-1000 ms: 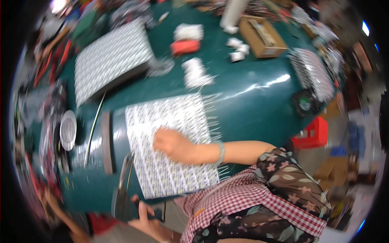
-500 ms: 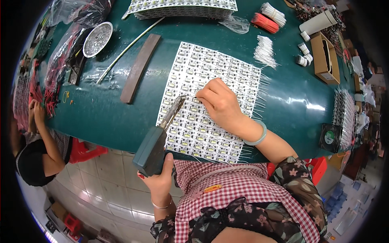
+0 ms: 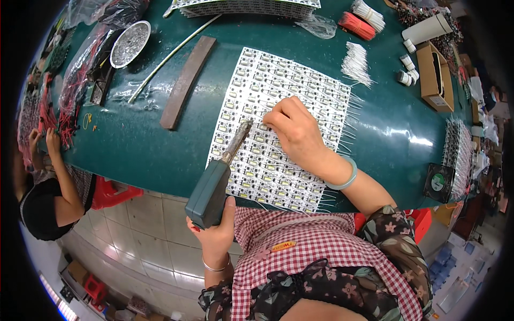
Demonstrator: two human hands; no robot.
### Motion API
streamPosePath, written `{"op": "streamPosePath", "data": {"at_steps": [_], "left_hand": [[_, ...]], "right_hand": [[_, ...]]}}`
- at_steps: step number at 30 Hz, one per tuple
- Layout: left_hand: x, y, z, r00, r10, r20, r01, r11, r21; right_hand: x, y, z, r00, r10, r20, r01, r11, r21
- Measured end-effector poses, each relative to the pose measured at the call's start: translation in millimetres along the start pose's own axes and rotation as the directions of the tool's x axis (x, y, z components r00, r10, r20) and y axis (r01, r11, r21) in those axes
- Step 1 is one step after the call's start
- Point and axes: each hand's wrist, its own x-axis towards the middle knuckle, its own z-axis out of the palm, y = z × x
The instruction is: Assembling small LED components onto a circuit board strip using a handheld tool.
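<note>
My left hand (image 3: 215,231) is wrapped round the handle of a dark green soldering gun (image 3: 208,192). Its metal tip (image 3: 245,127) points up and to the right, over a white sheet of small circuit boards (image 3: 257,75). Just right of that tip, my right hand (image 3: 297,134) is closed in a pinch low over the sheet. What its fingertips hold is too small to make out. Thin white wires (image 3: 347,135) lie across the rows of boards and stick out past the sheet's right edge. Part of the sheet is hidden under my right hand.
Left of the sheet lies a dark flat bar (image 3: 187,83), beyond it a bowl of silvery bits (image 3: 130,45). More board sheets (image 3: 249,8) are stacked at the back. Loose white wires (image 3: 356,64) and a cardboard box (image 3: 435,77) lie right. A co-worker's hands (image 3: 52,142) handle red wires far left.
The view has shifted slightly. The soldering gun has moved a little to the right over the sheet, its tip nearer my right fingers. The co-worker's hands have moved apart.
</note>
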Motion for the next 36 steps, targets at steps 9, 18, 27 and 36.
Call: {"op": "streamPosePath", "data": {"at_steps": [9, 18, 27, 36], "left_hand": [[0.8, 7.1, 2.4, 0.997, 0.066, 0.037, -0.068, 0.995, 0.067], [-2.2, 3.6, 1.9, 0.998, 0.053, 0.017, -0.054, 0.994, 0.092], [-4.7, -6.3, -5.0, 0.989, 0.149, 0.006, -0.149, 0.982, 0.112], [-8.6, -2.0, -3.9, 0.997, 0.055, -0.048, -0.053, 0.997, 0.05]], "right_hand": [[-0.1, -1.3, -1.9, 0.999, 0.005, 0.032, -0.004, 1.0, -0.017], [0.2, -2.4, -2.7, 0.999, 0.011, 0.038, -0.011, 1.0, -0.012], [0.2, -2.1, -2.0, 1.0, 0.004, 0.029, -0.003, 1.0, -0.005], [3.0, -18.9, -11.1, 0.999, 0.031, 0.025, -0.032, 0.999, 0.021]]}}
